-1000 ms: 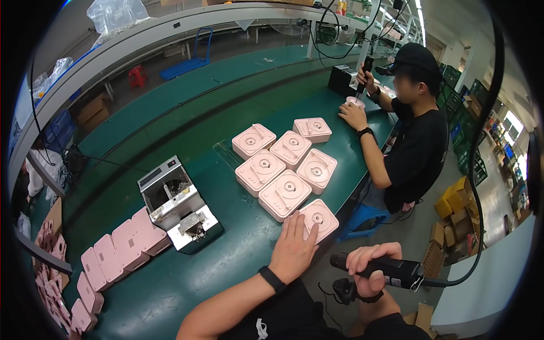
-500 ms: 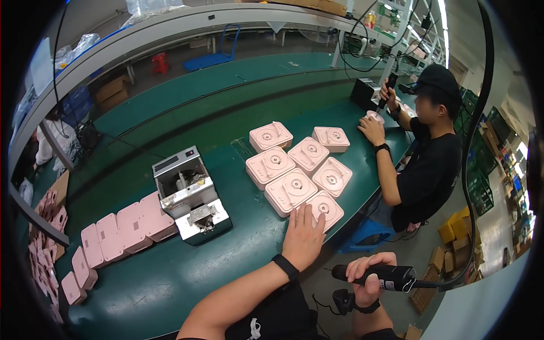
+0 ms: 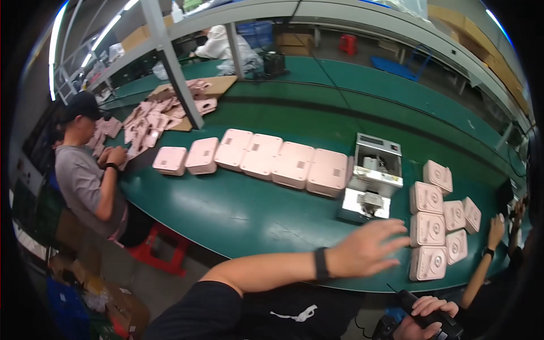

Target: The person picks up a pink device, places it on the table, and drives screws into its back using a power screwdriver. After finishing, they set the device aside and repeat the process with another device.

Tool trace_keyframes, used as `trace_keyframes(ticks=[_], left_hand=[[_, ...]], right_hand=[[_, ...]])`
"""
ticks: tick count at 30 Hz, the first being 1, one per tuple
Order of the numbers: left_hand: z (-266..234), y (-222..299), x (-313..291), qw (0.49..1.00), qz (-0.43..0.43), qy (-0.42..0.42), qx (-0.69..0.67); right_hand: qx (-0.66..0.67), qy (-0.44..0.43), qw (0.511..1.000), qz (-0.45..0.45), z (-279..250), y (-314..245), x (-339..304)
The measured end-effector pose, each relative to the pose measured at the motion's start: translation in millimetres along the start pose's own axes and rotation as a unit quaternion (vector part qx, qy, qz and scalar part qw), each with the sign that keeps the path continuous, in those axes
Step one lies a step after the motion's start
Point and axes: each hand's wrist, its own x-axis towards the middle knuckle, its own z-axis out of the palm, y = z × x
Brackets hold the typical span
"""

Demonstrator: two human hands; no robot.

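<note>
My left hand (image 3: 369, 247) is over the front part of the green bench, its fingers spread and slightly blurred, holding nothing. It hovers between the screw feeder (image 3: 372, 181), a silver and black box-like machine, and the group of pink housings (image 3: 428, 229) with round dials on top. At the lower right my right hand (image 3: 432, 313) is wrapped round a black electric screwdriver (image 3: 409, 300), whose thin bit points up and to the left. Left of the feeder, a row of pink housings (image 3: 293, 164) lies with vent slots facing up.
A co-worker (image 3: 93, 170) at the left handles pink parts beside a heap of pink pieces (image 3: 156, 122). Another co-worker's hand (image 3: 496, 229) rests at the bench's right end. A metal post (image 3: 180, 85) rises from the bench, and a red stool (image 3: 160, 249) stands by its front edge.
The view has swung left, bringing in the left co-worker and the whole row of housings. My left hand has come off the nearest dialled housings and moved left. The screwdriver stays in my right hand.
</note>
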Motion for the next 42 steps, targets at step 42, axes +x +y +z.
trace_keyframes(ticks=[42], left_hand=[[-98,-16,-110,0.936,0.06,-0.335,0.09]], right_hand=[[-0.109,0.044,0.974,0.194,37,65,6]])
